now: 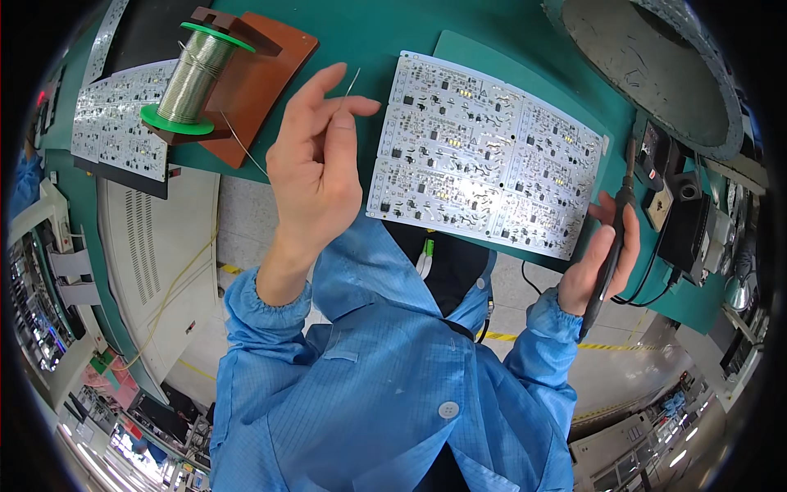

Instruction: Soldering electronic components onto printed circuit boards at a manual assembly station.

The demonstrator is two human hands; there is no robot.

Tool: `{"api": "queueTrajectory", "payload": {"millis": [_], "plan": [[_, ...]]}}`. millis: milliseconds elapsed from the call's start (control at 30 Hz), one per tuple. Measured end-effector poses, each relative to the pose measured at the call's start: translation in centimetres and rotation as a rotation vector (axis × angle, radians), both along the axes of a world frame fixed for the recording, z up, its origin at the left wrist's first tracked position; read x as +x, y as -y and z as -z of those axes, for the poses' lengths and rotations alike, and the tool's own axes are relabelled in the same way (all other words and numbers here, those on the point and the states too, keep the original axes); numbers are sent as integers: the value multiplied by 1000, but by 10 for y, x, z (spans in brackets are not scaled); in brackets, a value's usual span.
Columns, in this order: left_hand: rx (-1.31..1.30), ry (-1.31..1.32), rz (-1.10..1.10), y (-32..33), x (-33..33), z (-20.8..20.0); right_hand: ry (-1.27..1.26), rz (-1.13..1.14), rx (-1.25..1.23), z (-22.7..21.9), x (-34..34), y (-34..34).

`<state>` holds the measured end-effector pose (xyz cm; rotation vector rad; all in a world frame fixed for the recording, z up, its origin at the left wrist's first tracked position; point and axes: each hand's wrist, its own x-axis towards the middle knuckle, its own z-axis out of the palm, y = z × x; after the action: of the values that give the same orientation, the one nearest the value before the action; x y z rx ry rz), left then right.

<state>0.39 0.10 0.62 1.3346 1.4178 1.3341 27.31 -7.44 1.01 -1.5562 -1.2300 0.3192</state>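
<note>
One wire (353, 80) is sitting pinched in left hand (318, 160), one iron (608, 266) gripped in right hand (586, 266), apparently readying for soldering, next likely needing both at board (484, 156).

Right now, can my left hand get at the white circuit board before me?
Probably yes: the left hand is just beside that white circuit board, nothing visible between them, though it holds a thin wire.

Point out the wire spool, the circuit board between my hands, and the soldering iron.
Wire spool (195, 80), head view: its wound wire.
Circuit board (487, 157), head view: its middle.
Soldering iron (605, 275), head view: black handle.
</note>
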Motion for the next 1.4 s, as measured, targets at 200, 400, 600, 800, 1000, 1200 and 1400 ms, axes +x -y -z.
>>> {"api": "queueTrajectory", "payload": {"millis": [200, 400, 600, 800, 1000, 1200, 1400], "plan": [[4, -11, 18, 2, -2, 3, 51, -12, -25, -2, -4, -1], [-33, -174, 84, -1, -5, 1, 51, -37, -34, 2, -2, -4], [97, -140, 183, -8, -8, 9, 22, -57, -28, 1, -1, -8], [110, -451, 187, -1, 4, -34, -17, 14, 80, -4, 1, -3], [681, -380, -8, 3, 4, -42, -249, 38, 328, -24, -17, -8], [720, -439, 56, 4, 1, -32, -359, -36, 429, -6, -27, -5], [774, -547, 72, 7, 0, -35, -220, 57, 467, -3, -18, 2]]}}
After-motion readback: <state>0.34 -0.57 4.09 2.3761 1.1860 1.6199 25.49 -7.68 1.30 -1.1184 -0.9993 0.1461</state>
